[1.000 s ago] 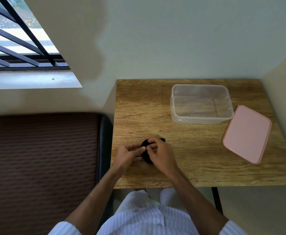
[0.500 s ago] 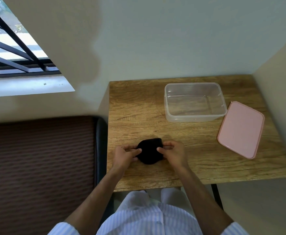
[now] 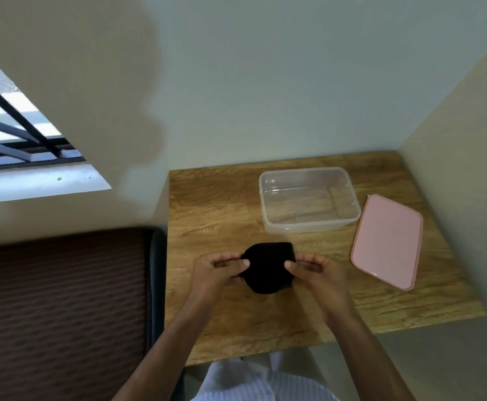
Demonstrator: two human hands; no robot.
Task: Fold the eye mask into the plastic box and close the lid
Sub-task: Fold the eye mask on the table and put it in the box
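Hands drawn apart, eye mask between them, left hand and right hand fingers pinching its edges

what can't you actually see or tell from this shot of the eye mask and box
- Head view: the eye mask is plain black, so its fold lines do not show.
- Its side edges are covered by the left hand and right hand.
- The thin straps blur at the fingers; each grip is unclear.
- The underside of the pink lid faces the table.

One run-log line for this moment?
hands: both on eye mask | box: open, empty | lid: beside box
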